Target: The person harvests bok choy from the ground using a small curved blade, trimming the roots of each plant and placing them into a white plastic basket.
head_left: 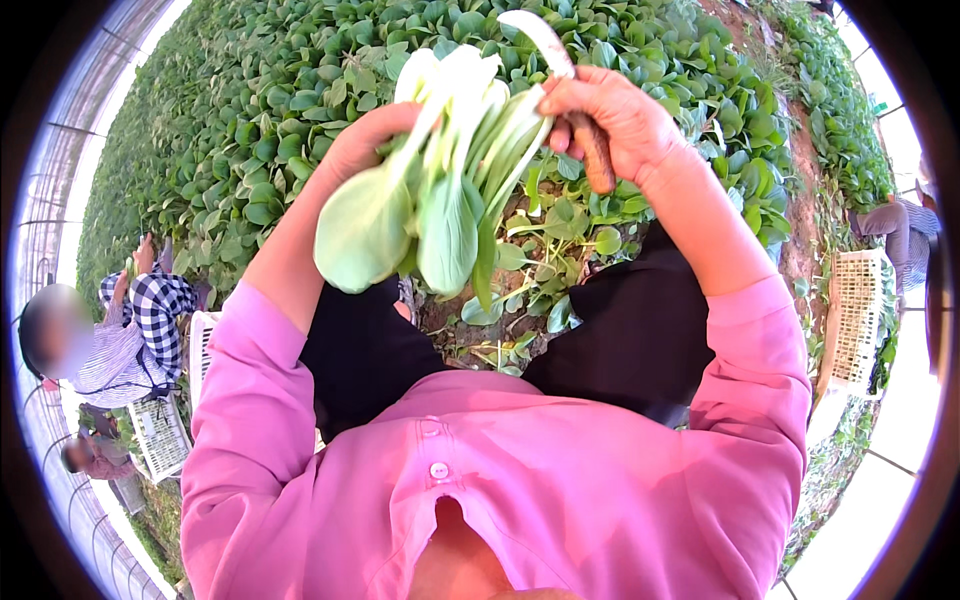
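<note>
A bunch of bok choy (447, 215) hangs in front of me, its pale stem ends up and its broad green leaves down. My left hand (378, 138) is closed round the left side of the bunch; its fingertips are hidden behind the stems. My right hand (618, 120) grips the brown handle of a sickle (545, 42), whose curved pale blade points up and to the left. The thumb and forefinger of that hand touch the stems at the bunch's right edge. Below the bunch lie loose leaves (540, 262) on the soil between my knees.
Dense rows of leafy greens (270, 130) spread ahead of me. A soil path (805, 190) runs along the right, with a pale plastic crate (853, 320) beside it. At the left, a person in striped clothing (110, 350) sits near a white crate (160, 436). Another person (912, 235) is at the far right.
</note>
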Available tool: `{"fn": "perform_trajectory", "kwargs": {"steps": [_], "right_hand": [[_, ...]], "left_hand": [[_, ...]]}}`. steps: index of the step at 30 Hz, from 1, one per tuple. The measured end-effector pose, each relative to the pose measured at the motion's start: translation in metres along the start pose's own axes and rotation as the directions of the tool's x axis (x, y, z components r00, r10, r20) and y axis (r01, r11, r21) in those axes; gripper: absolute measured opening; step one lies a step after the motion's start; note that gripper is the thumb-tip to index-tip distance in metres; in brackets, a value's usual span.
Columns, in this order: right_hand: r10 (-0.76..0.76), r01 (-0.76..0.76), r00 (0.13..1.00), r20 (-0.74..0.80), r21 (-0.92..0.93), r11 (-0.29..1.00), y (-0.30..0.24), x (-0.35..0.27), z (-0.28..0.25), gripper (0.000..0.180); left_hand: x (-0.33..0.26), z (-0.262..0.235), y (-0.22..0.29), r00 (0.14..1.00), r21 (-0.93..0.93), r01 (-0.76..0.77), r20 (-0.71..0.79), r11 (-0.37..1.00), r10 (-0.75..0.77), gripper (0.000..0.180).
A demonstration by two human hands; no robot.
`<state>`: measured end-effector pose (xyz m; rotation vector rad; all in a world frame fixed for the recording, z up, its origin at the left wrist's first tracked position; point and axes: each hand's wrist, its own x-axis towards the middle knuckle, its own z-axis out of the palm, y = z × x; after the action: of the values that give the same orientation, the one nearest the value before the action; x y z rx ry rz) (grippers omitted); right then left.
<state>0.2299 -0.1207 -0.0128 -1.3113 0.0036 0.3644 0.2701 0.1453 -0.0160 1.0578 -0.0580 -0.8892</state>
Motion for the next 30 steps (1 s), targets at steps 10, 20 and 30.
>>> {"fn": "perform_trajectory", "kwargs": {"steps": [10, 20, 30], "right_hand": [[0.007, -0.008, 1.000, 0.026, 0.050, 0.999, -0.003, -0.002, 0.002, 0.018], [-0.001, 0.001, 0.999, 0.042, -0.012, 1.000, -0.009, 0.015, 0.001, 0.016], [0.029, -0.030, 0.996, 0.085, 0.009, 0.999, 0.006, 0.036, -0.008, 0.023]], "left_hand": [[0.004, -0.029, -0.015, 0.987, -0.094, -0.126, 0.089, 0.988, 0.134, 0.043], [0.027, -0.036, -0.015, 0.982, -0.190, -0.089, 0.149, 0.978, 0.118, 0.043], [0.037, -0.030, -0.035, 0.972, -0.262, -0.082, 0.193, 0.961, 0.136, 0.044]]}}
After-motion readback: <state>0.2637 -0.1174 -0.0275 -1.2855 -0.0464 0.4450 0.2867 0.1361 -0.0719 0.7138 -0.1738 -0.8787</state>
